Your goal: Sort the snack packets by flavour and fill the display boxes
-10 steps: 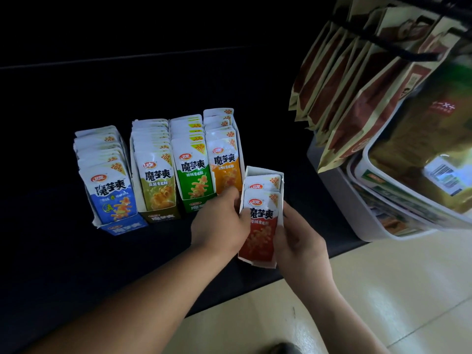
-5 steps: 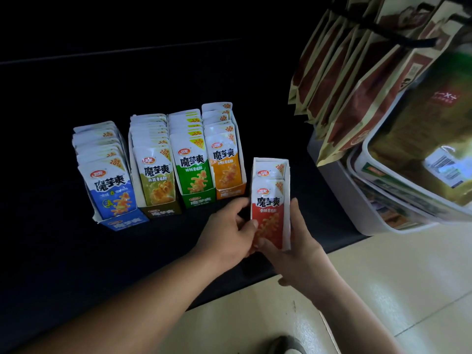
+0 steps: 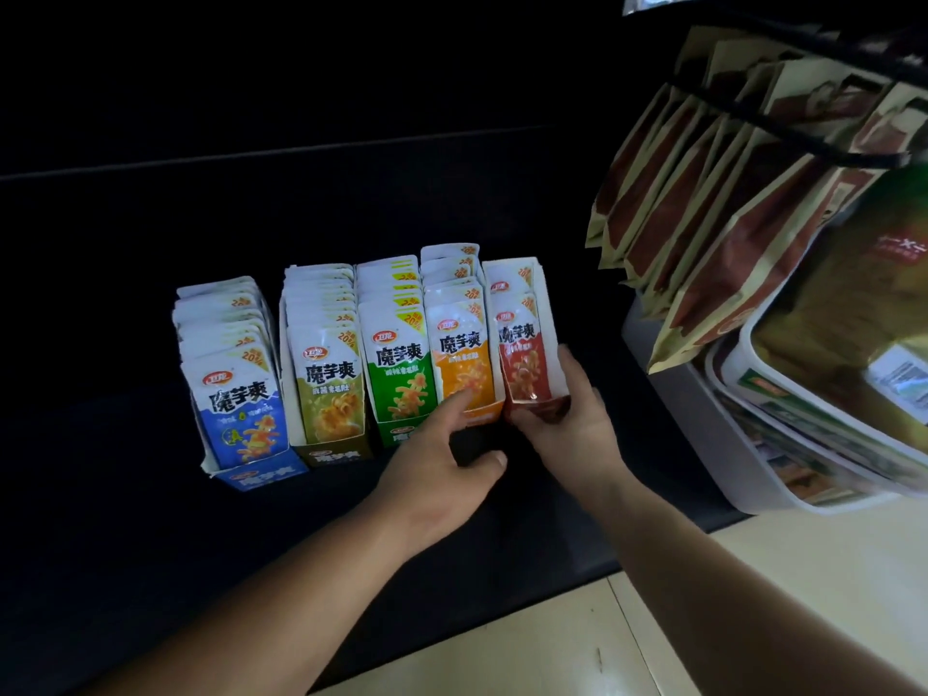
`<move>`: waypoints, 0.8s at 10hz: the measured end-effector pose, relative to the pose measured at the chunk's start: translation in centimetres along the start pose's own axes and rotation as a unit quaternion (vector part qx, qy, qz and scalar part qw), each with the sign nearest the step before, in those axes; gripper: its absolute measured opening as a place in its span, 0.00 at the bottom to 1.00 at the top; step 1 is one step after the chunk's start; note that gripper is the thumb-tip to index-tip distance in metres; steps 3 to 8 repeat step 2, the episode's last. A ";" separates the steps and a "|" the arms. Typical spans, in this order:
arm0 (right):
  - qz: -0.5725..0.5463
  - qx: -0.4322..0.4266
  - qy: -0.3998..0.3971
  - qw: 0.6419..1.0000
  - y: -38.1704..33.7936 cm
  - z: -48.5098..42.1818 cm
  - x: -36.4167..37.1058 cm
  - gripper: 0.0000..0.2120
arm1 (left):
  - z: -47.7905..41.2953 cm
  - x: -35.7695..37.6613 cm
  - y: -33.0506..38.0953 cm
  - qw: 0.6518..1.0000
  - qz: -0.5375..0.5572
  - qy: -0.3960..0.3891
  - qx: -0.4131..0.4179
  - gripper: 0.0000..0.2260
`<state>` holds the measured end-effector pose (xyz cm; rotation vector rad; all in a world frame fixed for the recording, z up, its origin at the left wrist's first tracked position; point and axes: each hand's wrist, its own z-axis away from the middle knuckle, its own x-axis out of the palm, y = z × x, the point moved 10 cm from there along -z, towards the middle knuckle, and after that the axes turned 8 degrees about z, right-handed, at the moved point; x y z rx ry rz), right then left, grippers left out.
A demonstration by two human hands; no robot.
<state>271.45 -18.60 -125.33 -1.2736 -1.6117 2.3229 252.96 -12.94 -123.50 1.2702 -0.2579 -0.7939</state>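
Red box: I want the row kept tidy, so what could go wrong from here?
The red box looks only part-filled, so its packets may slump as the right hand, gripping its front corner, seats it. It sits tight against the orange box, where a finger of the left hand touches; a hard push might skew that row.

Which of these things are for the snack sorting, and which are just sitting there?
For the job: blue box, olive box, green box, orange box, red box; right hand gripping the red box; left hand touching the orange box.
Just there: hanging brown bags, white tub, large green bag.
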 end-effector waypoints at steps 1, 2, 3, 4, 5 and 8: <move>-0.009 -0.012 -0.004 1.000 -0.9 -0.3 0.1 0.38 | 0.1 -0.8 -0.5 1.000 0.012 0.025 0.004 0.32; -0.054 -0.005 0.015 0.998 -1.1 1.0 -0.6 0.35 | 0.2 -1.5 -0.5 0.998 0.042 0.050 0.015 0.30; -0.054 -0.005 0.015 0.998 -1.1 1.0 -0.6 0.35 | 0.2 -1.5 -0.5 0.998 0.042 0.050 0.015 0.30; -0.054 -0.005 0.015 0.998 -1.1 1.0 -0.6 0.35 | 0.2 -1.5 -0.5 0.998 0.042 0.050 0.015 0.30; -0.054 -0.005 0.015 0.998 -1.1 1.0 -0.6 0.35 | 0.2 -1.5 -0.5 0.998 0.042 0.050 0.015 0.30; -0.054 -0.005 0.015 0.998 -1.1 1.0 -0.6 0.35 | 0.2 -1.5 -0.5 0.998 0.042 0.050 0.015 0.30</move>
